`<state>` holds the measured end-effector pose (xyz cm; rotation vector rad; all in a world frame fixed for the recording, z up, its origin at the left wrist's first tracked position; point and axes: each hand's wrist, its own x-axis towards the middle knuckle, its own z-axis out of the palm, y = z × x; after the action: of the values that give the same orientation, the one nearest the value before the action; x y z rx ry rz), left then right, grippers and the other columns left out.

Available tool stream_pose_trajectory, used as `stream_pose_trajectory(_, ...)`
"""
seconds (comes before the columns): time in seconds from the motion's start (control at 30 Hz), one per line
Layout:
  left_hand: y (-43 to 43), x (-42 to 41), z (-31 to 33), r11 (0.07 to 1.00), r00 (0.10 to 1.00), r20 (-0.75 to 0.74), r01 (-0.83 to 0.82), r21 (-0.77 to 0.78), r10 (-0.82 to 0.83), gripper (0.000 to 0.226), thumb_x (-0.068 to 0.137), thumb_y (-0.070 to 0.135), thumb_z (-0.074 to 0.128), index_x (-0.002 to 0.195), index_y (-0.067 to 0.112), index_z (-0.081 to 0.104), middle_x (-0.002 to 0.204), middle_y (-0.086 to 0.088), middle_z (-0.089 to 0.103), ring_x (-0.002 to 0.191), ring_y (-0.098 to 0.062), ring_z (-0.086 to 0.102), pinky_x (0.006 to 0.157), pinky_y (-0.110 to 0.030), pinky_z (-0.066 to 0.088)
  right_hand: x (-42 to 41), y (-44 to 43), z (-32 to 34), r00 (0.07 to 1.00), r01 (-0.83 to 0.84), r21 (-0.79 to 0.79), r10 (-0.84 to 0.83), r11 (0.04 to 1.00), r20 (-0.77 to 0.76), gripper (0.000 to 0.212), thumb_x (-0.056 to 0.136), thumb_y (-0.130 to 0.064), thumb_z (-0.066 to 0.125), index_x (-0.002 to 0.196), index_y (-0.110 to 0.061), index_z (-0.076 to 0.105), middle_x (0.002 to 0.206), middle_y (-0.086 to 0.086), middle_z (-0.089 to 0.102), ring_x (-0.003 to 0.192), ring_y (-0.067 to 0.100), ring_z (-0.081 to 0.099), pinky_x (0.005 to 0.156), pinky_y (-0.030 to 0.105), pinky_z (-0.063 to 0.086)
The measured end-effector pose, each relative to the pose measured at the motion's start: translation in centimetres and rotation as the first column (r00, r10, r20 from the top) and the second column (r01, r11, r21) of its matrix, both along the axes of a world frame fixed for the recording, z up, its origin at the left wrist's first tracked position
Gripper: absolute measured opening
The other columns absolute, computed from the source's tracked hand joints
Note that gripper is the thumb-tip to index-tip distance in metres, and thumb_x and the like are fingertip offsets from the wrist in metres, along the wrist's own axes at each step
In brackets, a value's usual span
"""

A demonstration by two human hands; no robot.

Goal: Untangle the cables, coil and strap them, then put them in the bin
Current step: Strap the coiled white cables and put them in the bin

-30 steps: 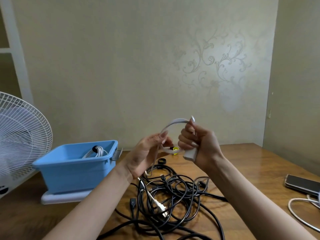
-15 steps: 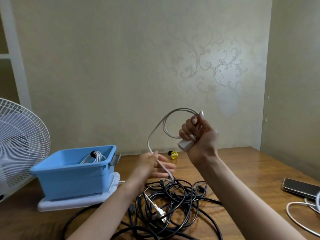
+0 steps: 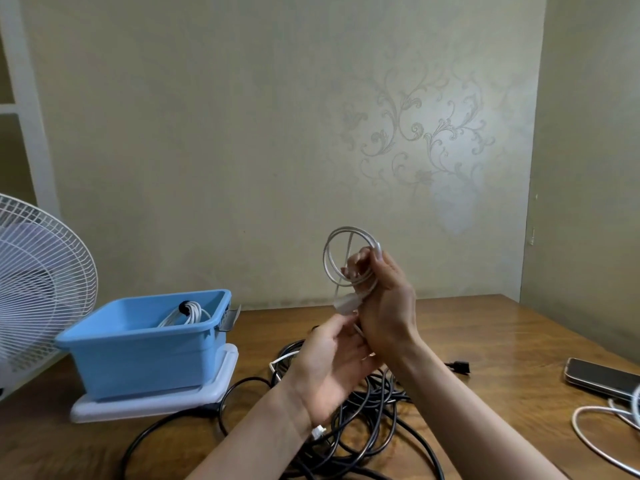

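Note:
My right hand (image 3: 384, 299) is raised above the table and grips a thin white cable (image 3: 334, 251) wound into a couple of loops, its white plug block (image 3: 346, 303) sticking out below the fingers. My left hand (image 3: 329, 365) sits just under it, palm up, fingers loosely curled round the cable's trailing end. Beneath both hands a tangle of black cables (image 3: 360, 420) sprawls over the wooden table. The blue bin (image 3: 149, 344) stands at the left on a white lid, with one strapped white coil (image 3: 188, 313) inside.
A white fan (image 3: 38, 289) stands at the far left beside the bin. A phone (image 3: 602, 377) and another white cable (image 3: 595, 434) lie at the right edge. A black plug (image 3: 459, 367) lies right of the tangle. The wall is close behind the table.
My right hand has wound the white cable into tighter loops. My left hand rose from the table up to the right hand, feeding the trailing end.

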<state>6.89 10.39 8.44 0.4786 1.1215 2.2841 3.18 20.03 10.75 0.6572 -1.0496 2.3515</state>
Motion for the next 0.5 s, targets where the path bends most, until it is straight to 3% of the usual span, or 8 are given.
stream_pose_trajectory(0.07,0.1,-0.8,-0.2,0.997,0.998,0.000,-0.059,0.045,0.059,0.039,0.091,0.024,0.045,0.117,-0.001,0.059,0.106,-0.017,0.063,0.102,-0.025,0.058,0.097,-0.037,0.045,0.7,-0.3,0.0,1.000,0.001,0.088,-0.001,0.996,0.002,0.016,0.087,-0.020,0.053,0.077,-0.007,0.056,0.073,0.004,0.058,0.071,0.015,0.053,0.072,0.026,0.041)
stream_pose_trajectory(0.2,-0.6,-2.5,0.2,0.975,0.985,0.031,-0.173,0.139,0.170,0.032,0.094,0.024,0.042,0.108,0.006,0.065,0.102,-0.013,0.070,0.095,-0.021,0.066,0.079,-0.033,0.053,2.6,-1.1,-0.9,0.995,-0.093,0.179,0.084,0.979,0.059,0.016,0.085,-0.017,0.051,0.081,-0.001,0.054,0.074,0.008,0.058,0.073,0.018,0.059,0.065,0.023,0.051)
stream_pose_trajectory(0.33,-1.5,-2.5,1.0,0.955,0.978,-0.011,-0.203,0.216,0.210,0.040,0.096,0.020,0.028,0.101,-0.001,0.062,0.096,-0.018,0.069,0.092,-0.026,0.063,0.091,-0.037,0.046,2.6,-1.0,-2.4,0.990,-0.055,0.238,0.022,0.970,0.138,0.018,0.084,-0.022,0.051,0.082,-0.006,0.060,0.083,0.009,0.065,0.088,0.024,0.058,0.083,0.033,0.044)
stream_pose_trajectory(0.43,-1.8,-2.8,0.9,0.954,0.953,-0.131,-0.254,0.159,0.275,0.040,0.098,0.026,0.033,0.106,0.000,0.062,0.101,-0.016,0.067,0.092,-0.024,0.062,0.091,-0.038,0.045,2.2,-1.3,-3.5,0.971,-0.002,0.329,-0.077,0.944,0.227,0.024,0.083,-0.028,0.053,0.082,-0.007,0.065,0.094,0.011,0.069,0.086,0.018,0.061,0.079,0.030,0.044)
stream_pose_trajectory(0.5,-1.7,-3.1,0.7,0.945,0.929,-0.182,-0.307,0.114,0.324,0.045,0.099,0.033,0.037,0.087,0.007,0.072,0.096,-0.013,0.069,0.087,-0.021,0.064,0.089,-0.039,0.047,2.2,-1.5,-4.0,0.959,0.012,0.354,-0.110,0.935,0.259,0.025,0.082,-0.031,0.054,0.079,-0.010,0.068,0.091,0.008,0.069,0.080,0.013,0.059,0.077,0.028,0.041)
